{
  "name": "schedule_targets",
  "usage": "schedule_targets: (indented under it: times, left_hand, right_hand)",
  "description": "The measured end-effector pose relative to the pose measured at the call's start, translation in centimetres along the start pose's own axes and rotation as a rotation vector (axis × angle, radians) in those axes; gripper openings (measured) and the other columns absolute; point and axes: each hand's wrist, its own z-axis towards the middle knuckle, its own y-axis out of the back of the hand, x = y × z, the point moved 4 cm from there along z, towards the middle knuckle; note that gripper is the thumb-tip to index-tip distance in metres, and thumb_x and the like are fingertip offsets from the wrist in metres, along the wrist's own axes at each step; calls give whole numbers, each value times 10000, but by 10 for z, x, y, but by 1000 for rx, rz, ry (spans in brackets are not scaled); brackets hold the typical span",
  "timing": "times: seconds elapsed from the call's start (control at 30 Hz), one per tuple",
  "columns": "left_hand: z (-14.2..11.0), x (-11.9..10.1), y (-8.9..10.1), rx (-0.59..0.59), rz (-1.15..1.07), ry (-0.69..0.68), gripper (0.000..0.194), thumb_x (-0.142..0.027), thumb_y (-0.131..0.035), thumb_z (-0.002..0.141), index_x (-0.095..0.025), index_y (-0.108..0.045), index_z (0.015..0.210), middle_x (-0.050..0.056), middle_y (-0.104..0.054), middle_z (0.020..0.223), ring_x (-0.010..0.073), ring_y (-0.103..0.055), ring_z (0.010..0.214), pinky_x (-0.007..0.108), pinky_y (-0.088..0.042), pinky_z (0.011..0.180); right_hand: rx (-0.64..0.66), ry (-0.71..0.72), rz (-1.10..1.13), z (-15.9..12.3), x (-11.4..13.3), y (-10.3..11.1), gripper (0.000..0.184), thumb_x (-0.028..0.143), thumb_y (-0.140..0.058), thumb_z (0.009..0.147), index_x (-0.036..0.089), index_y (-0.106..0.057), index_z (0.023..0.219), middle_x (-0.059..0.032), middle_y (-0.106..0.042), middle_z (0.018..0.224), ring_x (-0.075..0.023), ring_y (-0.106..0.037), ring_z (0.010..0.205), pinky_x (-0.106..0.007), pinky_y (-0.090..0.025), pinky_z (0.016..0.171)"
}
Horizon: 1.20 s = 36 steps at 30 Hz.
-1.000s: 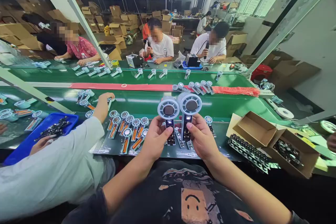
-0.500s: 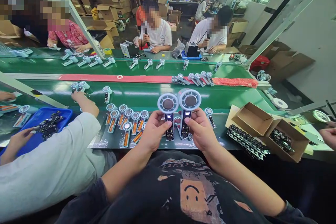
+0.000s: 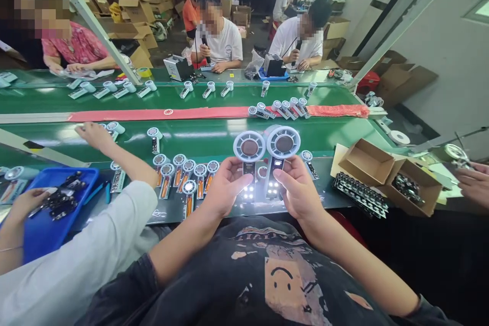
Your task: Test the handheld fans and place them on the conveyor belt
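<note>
My left hand (image 3: 228,186) is closed round the handle of a pale blue handheld fan (image 3: 249,147), its thumb on the circuit board. Beside it, my right hand (image 3: 300,183) grips a second handheld fan (image 3: 283,142) the same way. Both fans stand upright with their round heads nearly touching, and white lights glow on both boards. Just left of my hands, several fans with orange-lined handles (image 3: 189,188) lie on the bench. Another fan (image 3: 307,157) with a black board rests to the right of my right hand.
Ahead runs a green conveyor belt (image 3: 206,137) with a red strip (image 3: 214,112) and more fans. On the right stand cardboard boxes (image 3: 414,189) and stacked circuit boards (image 3: 359,194). At left, a co-worker's arm (image 3: 110,214) reaches across near a blue tray (image 3: 42,239). Co-workers sit opposite.
The lights on the two boards have come on. The co-worker's arm at left has moved farther left over the belt. My view has shifted slightly, and both fans are still held.
</note>
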Motion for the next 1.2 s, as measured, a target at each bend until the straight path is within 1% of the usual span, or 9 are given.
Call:
schedule_targets:
  times: [0.2, 0.3, 0.43, 0.53, 0.63, 0.73, 0.87, 1.03, 1.2]
  left_hand:
    - [9, 0, 4, 46, 29, 41, 466, -204, -865, 580, -201, -598, 962, 32, -667, 1029, 187, -674, 876, 381, -541, 882]
    - [13, 3, 4, 86, 31, 71, 436, -216, -842, 623, -201, -598, 983, 45, -652, 1074, 188, -678, 878, 394, -530, 896]
    - [18, 7, 2, 117, 32, 90, 444, -235, -830, 640, -205, -596, 1016, 49, -655, 1069, 188, -677, 862, 393, -513, 888]
    - [18, 8, 1, 130, 25, 115, 465, -246, -843, 623, -206, -595, 1014, 49, -666, 1057, 181, -674, 837, 377, -516, 857]
    - [18, 10, 0, 141, 6, 131, 483, -260, -858, 615, -206, -600, 1021, 55, -676, 1085, 178, -678, 845, 372, -524, 866]
    - [19, 11, 1, 139, -15, 106, 479, -292, -871, 629, -206, -606, 1018, 57, -680, 1106, 180, -677, 876, 379, -527, 897]
    - [20, 14, 3, 98, -35, 66, 461, -296, -871, 648, -211, -606, 1016, 57, -682, 1128, 191, -674, 954, 392, -518, 951]
    - [19, 14, 5, -43, -28, 21, 462, -282, -880, 625, -211, -619, 999, 45, -689, 1075, 195, -660, 980, 356, -530, 916]
    - [19, 18, -1, -160, -21, 12, 479, -272, -878, 617, -209, -611, 1010, 44, -690, 1065, 205, -654, 1010, 355, -533, 906]
  right_hand:
    - [-97, 18, -6, -3, -5, -1, 460, 362, -807, 689, 289, -547, 1062, -28, -713, 1023, -220, -688, 809, -358, -583, 628]
    - [-119, 12, -29, -6, -8, 1, 461, 375, -799, 714, 296, -550, 1093, -26, -711, 1039, -211, -683, 788, -356, -582, 620]
    - [-98, 11, -17, -8, -10, 4, 508, 325, -805, 711, 298, -557, 1154, -33, -692, 1157, -231, -697, 916, -399, -608, 765]
    - [-114, 15, -36, -9, -10, 8, 533, 270, -820, 693, 291, -572, 1164, -37, -674, 1227, -215, -701, 925, -407, -597, 853]
    - [-114, 13, -48, -8, -8, 10, 525, 271, -826, 702, 287, -580, 1166, -41, -678, 1229, -212, -704, 929, -412, -593, 887]
    - [-73, -4, -45, -5, -7, 11, 539, 287, -835, 711, 293, -575, 1182, -43, -673, 1249, -220, -701, 980, -410, -592, 901]
    - [-39, -40, -33, 5, -9, 14, 550, 294, -862, 685, 292, -573, 1153, -36, -684, 1224, -216, -706, 947, -410, -599, 881]
    - [59, -117, 1, 21, -13, 15, 540, 346, -860, 692, 304, -587, 1157, -32, -685, 1220, -242, -690, 1006, -414, -609, 847]
    - [132, -179, 27, 37, -11, 18, 513, 369, -854, 684, 289, -599, 1123, -29, -711, 1130, -254, -697, 965, -426, -620, 785]
